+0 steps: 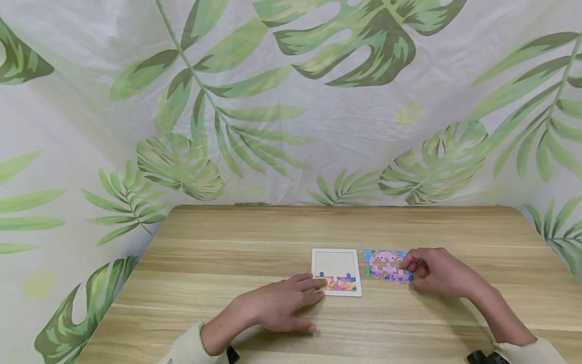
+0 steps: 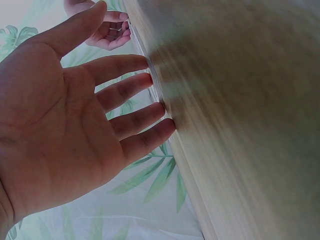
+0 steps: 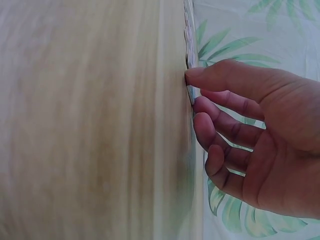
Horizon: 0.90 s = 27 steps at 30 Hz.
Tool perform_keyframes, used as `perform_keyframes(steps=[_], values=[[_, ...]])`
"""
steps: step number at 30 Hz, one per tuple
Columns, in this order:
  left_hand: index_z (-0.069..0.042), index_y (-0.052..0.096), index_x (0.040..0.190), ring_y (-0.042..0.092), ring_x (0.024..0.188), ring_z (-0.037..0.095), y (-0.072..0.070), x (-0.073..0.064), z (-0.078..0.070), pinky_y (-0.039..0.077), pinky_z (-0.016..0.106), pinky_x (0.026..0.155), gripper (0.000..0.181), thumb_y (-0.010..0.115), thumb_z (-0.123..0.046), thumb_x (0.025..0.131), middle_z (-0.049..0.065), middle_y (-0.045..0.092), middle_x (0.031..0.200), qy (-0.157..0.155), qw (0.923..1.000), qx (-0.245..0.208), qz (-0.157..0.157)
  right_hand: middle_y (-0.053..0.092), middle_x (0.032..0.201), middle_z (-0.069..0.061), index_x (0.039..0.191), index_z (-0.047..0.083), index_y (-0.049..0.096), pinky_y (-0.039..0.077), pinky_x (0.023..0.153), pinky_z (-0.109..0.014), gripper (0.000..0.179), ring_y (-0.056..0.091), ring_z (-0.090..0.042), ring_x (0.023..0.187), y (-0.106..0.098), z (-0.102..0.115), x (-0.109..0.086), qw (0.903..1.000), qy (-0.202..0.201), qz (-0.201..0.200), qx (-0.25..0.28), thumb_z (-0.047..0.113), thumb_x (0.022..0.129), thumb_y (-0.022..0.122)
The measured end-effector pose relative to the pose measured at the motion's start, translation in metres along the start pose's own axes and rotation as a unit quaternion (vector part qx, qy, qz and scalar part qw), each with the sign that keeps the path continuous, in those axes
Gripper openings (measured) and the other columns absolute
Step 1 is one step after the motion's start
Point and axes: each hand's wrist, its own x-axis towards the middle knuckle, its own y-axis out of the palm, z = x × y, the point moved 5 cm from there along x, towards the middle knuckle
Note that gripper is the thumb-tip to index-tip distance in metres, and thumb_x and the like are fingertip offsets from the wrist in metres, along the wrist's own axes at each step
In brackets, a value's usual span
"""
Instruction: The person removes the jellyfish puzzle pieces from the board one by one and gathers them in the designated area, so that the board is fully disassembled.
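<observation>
A white puzzle tray (image 1: 336, 251) lies flat on the table, its lower part filled with a row of colourful pieces (image 1: 342, 284). My left hand (image 1: 284, 303) rests with spread, fairly straight fingers on the tray's left edge and lower left pieces. To the tray's right lies a loose group of pink and blue puzzle pieces (image 1: 386, 265) showing a pink creature with eyes. With thumb and curled fingers, my right hand (image 1: 438, 273) pinches a puzzle piece at that group's right side; the fingers partly hide it. In the right wrist view, the thumb (image 3: 200, 75) touches the thin edge of the pieces.
The wood-grain table (image 1: 227, 253) reaches back to a leaf-patterned cloth (image 1: 291, 126) hanging behind and at the sides. Dark wrist gear (image 1: 488, 358) shows by the right sleeve.
</observation>
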Motion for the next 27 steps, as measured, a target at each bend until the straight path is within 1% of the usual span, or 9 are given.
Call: perform_keyframes(steps=[5, 12, 20, 27], values=[[-0.018, 0.051, 0.162, 0.029, 0.165, 0.029, -0.0001, -0.0004, 0.0001, 0.037, 0.045, 0.13, 0.066, 0.064, -0.052, 0.106, -0.007, 0.031, 0.178, 0.005, 1.0, 0.0, -0.001, 0.069, 0.095, 0.005, 0.106, 0.012, 0.073, 0.053, 0.069, -0.021, 0.029, 0.058, -0.003, 0.081, -0.0004, 0.0007, 0.0009, 0.9999, -0.003, -0.003, -0.01, 0.007, 0.082, 0.087], [-0.019, 0.05, 0.162, 0.028, 0.165, 0.029, -0.0001, 0.0, 0.0004, 0.037, 0.045, 0.13, 0.066, 0.063, -0.052, 0.106, -0.008, 0.03, 0.178, 0.003, 1.0, -0.002, 0.002, 0.068, 0.088, 0.006, 0.102, 0.014, 0.073, 0.052, 0.067, -0.021, 0.027, 0.057, -0.003, 0.077, -0.0037, 0.0006, 0.001, 0.9995, 0.014, -0.02, -0.02, 0.011, 0.082, 0.09], [-0.019, 0.05, 0.162, 0.028, 0.165, 0.028, 0.0005, 0.0004, 0.0006, 0.037, 0.044, 0.13, 0.066, 0.063, -0.052, 0.106, -0.009, 0.029, 0.178, 0.0, 1.0, -0.002, 0.003, 0.07, 0.091, 0.006, 0.104, 0.012, 0.073, 0.054, 0.069, -0.022, 0.025, 0.058, -0.001, 0.079, -0.0028, -0.0024, 0.0023, 0.9997, 0.012, -0.014, -0.019, 0.008, 0.084, 0.088], [-0.019, 0.05, 0.162, 0.028, 0.165, 0.028, 0.0005, 0.0002, 0.0007, 0.038, 0.044, 0.129, 0.067, 0.064, -0.052, 0.106, -0.008, 0.03, 0.178, 0.002, 1.0, 0.0, 0.001, 0.065, 0.087, 0.007, 0.104, 0.012, 0.073, 0.051, 0.067, -0.023, 0.024, 0.055, -0.003, 0.077, -0.0025, -0.0026, 0.0021, 0.9997, 0.013, -0.014, -0.018, 0.008, 0.085, 0.087]])
